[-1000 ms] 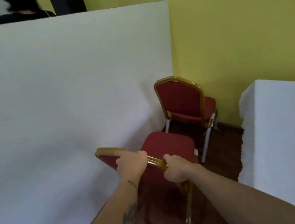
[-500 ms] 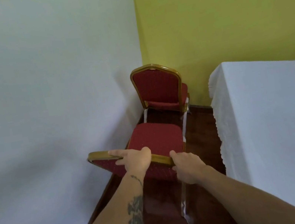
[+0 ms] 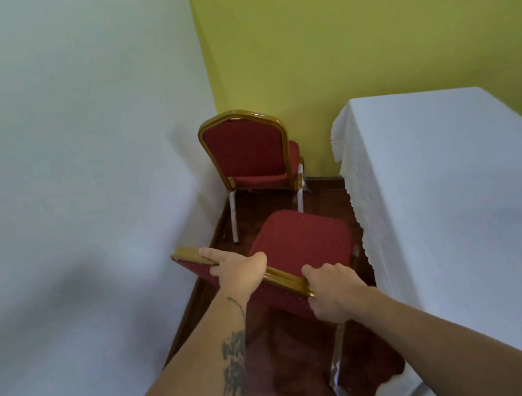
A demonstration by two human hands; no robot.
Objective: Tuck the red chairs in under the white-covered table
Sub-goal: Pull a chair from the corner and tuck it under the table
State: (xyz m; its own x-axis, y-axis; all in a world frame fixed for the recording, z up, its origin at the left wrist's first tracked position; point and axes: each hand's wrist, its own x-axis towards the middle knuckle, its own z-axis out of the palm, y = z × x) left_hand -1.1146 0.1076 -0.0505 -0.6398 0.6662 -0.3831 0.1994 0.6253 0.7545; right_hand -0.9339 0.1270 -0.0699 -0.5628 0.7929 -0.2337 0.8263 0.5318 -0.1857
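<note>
1. Gripping the near red chair (image 3: 298,243) by the gold top rail (image 3: 280,277) of its backrest, with both hands on the rail.
2. Left hand (image 3: 238,269) wrapping the rail near its middle, index finger stretching along the gold edge toward the rail's left end, thumb side resting on the front.
3. Right hand (image 3: 333,289) clamping the right corner of the rail, fingers curling over the top, knuckles facing the camera.
4. Left forearm (image 3: 212,371) reaching in from the lower edge, showing a dark tattoo (image 3: 235,375) on its inner side; right forearm (image 3: 449,339) coming in from the lower right.
5. Near chair standing in the narrow aisle of dark wooden floor (image 3: 278,350), seat pointing away from the camera, angling toward the right; right front corner of the seat sitting just beside the hanging white cloth, contact not clear.
6. One silver rear leg (image 3: 338,361) showing below the right hand, slanting down to the floor.
7. White-covered tabletop (image 3: 460,199) filling the right side, its cloth hanging down with a scalloped edge along the aisle.
8. Second red chair (image 3: 248,151) standing farther back in the corner, backrest facing the camera, seat facing the yellow wall (image 3: 360,15), apart from the near chair.
9. Large white surface (image 3: 57,163) filling the left side along the aisle; whether panel or covered table, cannot tell.
</note>
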